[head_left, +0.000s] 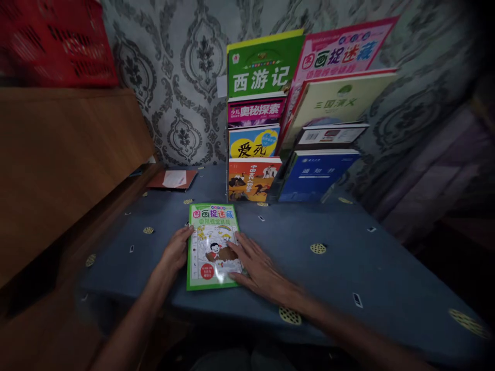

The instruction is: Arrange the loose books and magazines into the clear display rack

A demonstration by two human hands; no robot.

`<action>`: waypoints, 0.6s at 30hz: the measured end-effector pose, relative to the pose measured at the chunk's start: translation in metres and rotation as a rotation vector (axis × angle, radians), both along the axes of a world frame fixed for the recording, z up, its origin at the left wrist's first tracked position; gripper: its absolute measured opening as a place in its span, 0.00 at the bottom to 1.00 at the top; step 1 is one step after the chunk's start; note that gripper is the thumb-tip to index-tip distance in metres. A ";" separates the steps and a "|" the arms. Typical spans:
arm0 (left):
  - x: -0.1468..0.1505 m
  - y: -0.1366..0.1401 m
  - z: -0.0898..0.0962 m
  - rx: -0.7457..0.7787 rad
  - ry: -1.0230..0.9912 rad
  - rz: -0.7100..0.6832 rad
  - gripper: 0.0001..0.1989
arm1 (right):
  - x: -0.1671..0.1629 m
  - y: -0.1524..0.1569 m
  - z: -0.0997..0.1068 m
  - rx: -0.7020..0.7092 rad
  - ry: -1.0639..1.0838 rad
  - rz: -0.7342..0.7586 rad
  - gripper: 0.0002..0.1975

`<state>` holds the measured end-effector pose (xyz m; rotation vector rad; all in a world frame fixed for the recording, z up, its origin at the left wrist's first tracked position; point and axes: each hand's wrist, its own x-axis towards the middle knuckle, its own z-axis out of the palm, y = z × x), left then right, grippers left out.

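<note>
In the head view, the book lies face up near the front edge of the blue tabletop, left of its middle, its green-bordered cover bearing a cartoon picture and a red disc at the lower left. The left hand is at the book's left edge with its fingers bent toward the cover; the side of the hand hides the rest, so I cannot tell whether it pinches the edge. The right hand is spread, its fingers reaching over the right edge onto the picture and its thumb apart from them, lower on the cover. Bright glare shows near the bottom of the cover. Behind the book, more books stand in two tiered columns against the patterned wall. The left column has a green book at the top, then a purple book, a yellow-and-blue book and an orange book. The right column runs from a pink book down past a cream book to a blue book. A brown folder lies at the back left, near a wooden cabinet bearing a red basket.
</note>
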<state>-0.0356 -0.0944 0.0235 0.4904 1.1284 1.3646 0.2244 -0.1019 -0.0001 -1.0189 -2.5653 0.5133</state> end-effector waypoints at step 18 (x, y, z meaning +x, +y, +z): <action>0.050 0.030 0.043 0.271 0.039 0.258 0.23 | -0.050 0.047 0.024 -0.384 0.875 -0.288 0.25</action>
